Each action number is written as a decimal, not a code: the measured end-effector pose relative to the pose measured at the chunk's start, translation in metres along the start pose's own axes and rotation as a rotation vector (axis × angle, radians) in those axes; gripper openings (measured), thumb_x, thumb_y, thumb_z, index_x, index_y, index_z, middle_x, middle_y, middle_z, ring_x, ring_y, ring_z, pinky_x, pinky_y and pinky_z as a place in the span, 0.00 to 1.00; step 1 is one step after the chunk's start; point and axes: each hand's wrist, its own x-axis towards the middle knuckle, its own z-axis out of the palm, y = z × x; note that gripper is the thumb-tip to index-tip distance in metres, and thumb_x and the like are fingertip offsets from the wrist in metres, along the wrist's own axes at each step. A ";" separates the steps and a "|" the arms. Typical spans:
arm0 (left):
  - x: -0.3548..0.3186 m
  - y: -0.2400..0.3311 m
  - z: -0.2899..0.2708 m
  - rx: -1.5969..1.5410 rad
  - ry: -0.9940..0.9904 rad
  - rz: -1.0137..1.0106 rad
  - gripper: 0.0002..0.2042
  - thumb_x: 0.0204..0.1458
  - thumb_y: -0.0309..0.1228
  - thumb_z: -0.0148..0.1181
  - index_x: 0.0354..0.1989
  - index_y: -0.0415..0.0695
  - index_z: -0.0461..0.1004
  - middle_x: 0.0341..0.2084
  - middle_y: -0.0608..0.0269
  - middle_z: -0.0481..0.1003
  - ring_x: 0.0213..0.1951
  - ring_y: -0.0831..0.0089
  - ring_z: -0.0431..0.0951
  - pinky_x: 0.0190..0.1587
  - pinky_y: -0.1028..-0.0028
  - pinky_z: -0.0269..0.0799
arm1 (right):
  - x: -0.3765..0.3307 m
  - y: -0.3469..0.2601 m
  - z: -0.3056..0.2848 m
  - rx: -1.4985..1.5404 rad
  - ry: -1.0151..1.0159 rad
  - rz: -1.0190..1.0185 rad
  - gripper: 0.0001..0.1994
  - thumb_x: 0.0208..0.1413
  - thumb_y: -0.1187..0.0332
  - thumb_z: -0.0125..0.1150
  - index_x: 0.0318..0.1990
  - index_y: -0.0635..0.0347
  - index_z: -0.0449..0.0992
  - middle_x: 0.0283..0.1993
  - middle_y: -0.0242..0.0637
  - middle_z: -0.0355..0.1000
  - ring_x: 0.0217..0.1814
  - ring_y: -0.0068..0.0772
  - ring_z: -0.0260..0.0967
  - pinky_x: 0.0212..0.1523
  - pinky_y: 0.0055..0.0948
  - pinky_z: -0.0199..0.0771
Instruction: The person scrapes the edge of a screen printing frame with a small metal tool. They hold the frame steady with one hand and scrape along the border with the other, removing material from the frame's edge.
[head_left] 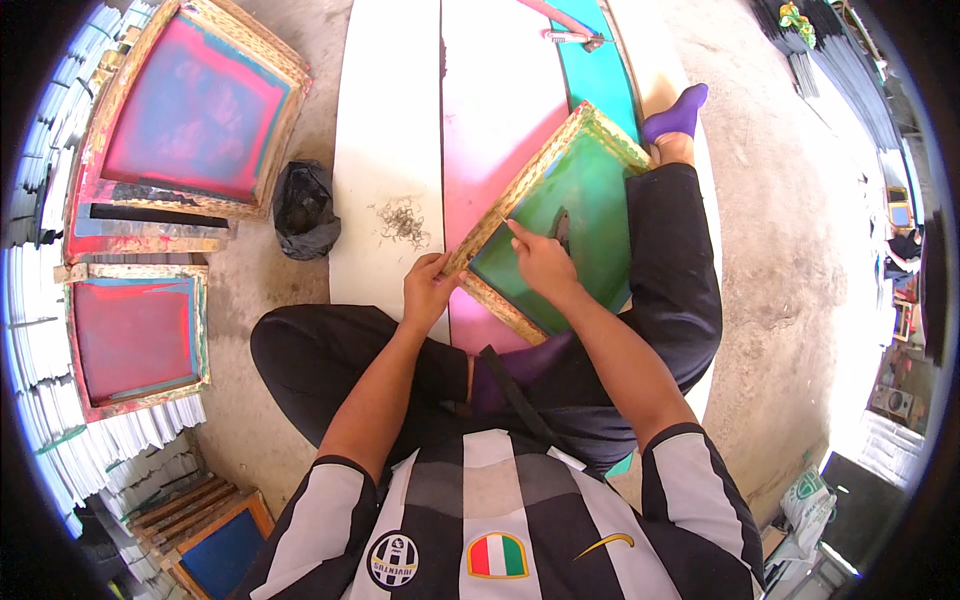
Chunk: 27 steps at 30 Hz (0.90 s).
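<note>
A wooden-framed printing screen [590, 180] with green mesh lies tilted across my lap and the boards, its rim stained yellow and brown. My left hand [430, 290] grips its near left corner, thumb and fingers on the wood. Over the mesh, my right hand [545, 262] has its index finger stretched to the inner edge of the left frame bar. The other fingers curl under, and whatever they may hold is hidden. Just beyond that hand is a dark narrow shape [562, 228] against the mesh; its kind is unclear.
Dark shavings [402, 222] lie on the white board [385, 120] beside a black plastic bag [305, 210]. A hammer-like tool and a cutter [575, 38] rest at the far end. Pink-blue screens [195, 110] stand at left, near stacked sheets. My purple-socked foot [677, 115] is beyond the screen.
</note>
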 end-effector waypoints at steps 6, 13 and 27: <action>0.003 0.001 0.001 0.005 -0.012 -0.033 0.26 0.49 0.35 0.74 0.55 0.33 0.77 0.49 0.48 0.77 0.47 0.62 0.80 0.50 0.69 0.76 | 0.016 0.032 0.018 0.366 -0.050 -0.050 0.20 0.68 0.59 0.53 0.66 0.39 0.73 0.51 0.55 0.78 0.53 0.58 0.77 0.56 0.48 0.75; 0.003 0.000 0.001 0.038 -0.014 0.002 0.26 0.50 0.37 0.74 0.55 0.33 0.78 0.50 0.48 0.78 0.45 0.63 0.81 0.49 0.70 0.77 | 0.022 0.043 0.013 -0.038 0.074 -0.296 0.26 0.67 0.60 0.56 0.72 0.47 0.64 0.45 0.46 0.82 0.43 0.44 0.82 0.46 0.43 0.79; 0.002 0.009 0.001 0.016 -0.022 -0.028 0.27 0.50 0.38 0.74 0.55 0.35 0.78 0.50 0.48 0.78 0.45 0.63 0.81 0.49 0.69 0.76 | 0.060 0.087 0.046 0.322 0.232 -0.508 0.22 0.71 0.55 0.51 0.70 0.40 0.69 0.28 0.34 0.70 0.20 0.25 0.63 0.22 0.28 0.65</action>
